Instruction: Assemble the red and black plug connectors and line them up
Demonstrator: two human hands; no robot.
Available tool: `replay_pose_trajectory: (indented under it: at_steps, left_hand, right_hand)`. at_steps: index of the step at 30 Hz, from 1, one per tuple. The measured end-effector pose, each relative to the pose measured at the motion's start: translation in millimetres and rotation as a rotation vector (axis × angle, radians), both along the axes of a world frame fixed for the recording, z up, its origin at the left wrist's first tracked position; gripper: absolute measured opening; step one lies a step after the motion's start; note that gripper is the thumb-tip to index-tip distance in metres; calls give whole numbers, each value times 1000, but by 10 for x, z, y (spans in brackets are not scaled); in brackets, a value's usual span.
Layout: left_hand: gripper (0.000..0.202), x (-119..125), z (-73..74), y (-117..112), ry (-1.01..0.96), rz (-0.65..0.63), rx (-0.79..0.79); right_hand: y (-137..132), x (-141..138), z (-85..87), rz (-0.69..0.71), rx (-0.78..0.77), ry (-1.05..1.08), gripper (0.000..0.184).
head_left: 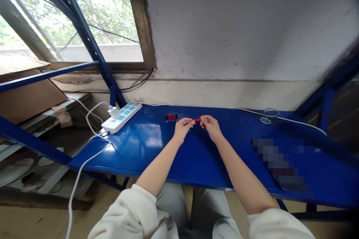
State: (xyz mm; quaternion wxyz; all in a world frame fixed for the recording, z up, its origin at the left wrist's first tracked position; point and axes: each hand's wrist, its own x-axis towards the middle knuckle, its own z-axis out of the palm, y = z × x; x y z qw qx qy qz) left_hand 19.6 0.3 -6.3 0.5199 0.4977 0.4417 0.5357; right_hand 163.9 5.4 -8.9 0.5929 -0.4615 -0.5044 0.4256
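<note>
A small red cylinder-shaped piece [197, 120] is held level between my two hands above the blue tabletop. My left hand [183, 127] pinches its left end with the fingertips, and my right hand [209, 125] grips its right end. The fingers partly cover both ends, so its exact kind cannot be told. Just left of my left hand, several small upright cylinders stand in a row: a black one [166, 118] and another black one [176, 116] flank the red ones [171, 117]. Tiny dark parts [224, 117] lie right of my right hand.
A white power strip [122, 117] with a plugged-in adapter [113, 112] lies on the left of the blue table [134, 160]. Clear round dishes [265, 120] sit at the back right, near a white cable [297, 122]. A dark, pixelated object [276, 164] lies at right.
</note>
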Motion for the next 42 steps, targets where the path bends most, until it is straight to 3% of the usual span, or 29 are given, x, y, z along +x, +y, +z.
replay_pose_trajectory:
  at_steps: [3, 8, 13, 15, 17, 20, 24, 36, 42]
  left_hand:
    - [24, 3, 16, 9, -9, -11, 14]
    - [26, -74, 122, -6, -1, 51, 120]
    - [29, -199, 190, -51, 53, -20, 224]
    - [29, -247, 187, -32, 56, 44, 238]
    - [26, -301, 180, 7, 24, 195, 228]
    - [22, -383, 175, 74, -88, 396, 173]
    - [22, -444, 180, 114, -240, 481, 108]
    - [22, -436, 191, 100, -268, 479, 60]
    - [18, -419, 98, 152, -25, 407, 38]
  right_hand:
    - [-12, -28, -3, 72, 0, -20, 31]
    - [-51, -66, 50, 193, 124, -221, 27]
    - [-28, -168, 113, 264, 233, -466, 19]
    - [43, -227, 105, 229, 257, -534, 17]
    - [144, -293, 75, 143, 259, -553, 16]
    - [304, -401, 10, 49, 196, -571, 15]
    - [455, -557, -66, 71, 106, -726, 8]
    - [660, -748, -188, 95, -33, -1134, 12]
    - [646, -770, -83, 120, -117, -1184, 20]
